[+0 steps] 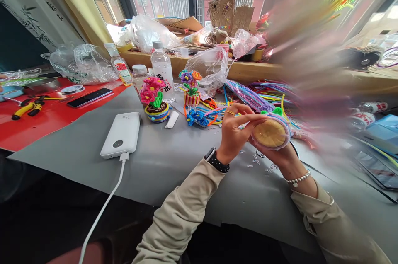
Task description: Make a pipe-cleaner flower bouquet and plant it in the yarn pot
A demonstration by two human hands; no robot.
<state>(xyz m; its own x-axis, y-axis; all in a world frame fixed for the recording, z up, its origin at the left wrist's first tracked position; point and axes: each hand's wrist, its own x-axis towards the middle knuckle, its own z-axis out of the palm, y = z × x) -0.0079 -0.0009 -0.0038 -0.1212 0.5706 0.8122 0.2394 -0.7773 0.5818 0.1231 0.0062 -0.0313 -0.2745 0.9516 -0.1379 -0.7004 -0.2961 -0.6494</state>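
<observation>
Both hands hold a small round pot (270, 133) above the grey table, its tan underside facing me. Fuzzy lilac and blue pipe cleaner rings its edge, and green and purple fuzzy pieces show behind its top. My left hand (234, 129) has thumb and fingertips closed at the pot's left edge. Below and behind the pot, my right hand (281, 157) grips it, with most of its fingers hidden. Behind the hands lie loose pipe cleaners (248, 94). A blue pipe-cleaner flower cluster (197, 117) rests left of my left hand.
Two finished flower pots, one pink-flowered (154, 98) and one striped (192, 90), stand near a water bottle (163, 71). A white power bank (122, 134) with a cable lies left. Yellow-black pliers (29, 107) and a phone (90, 97) lie on red cover. A large blur covers the right.
</observation>
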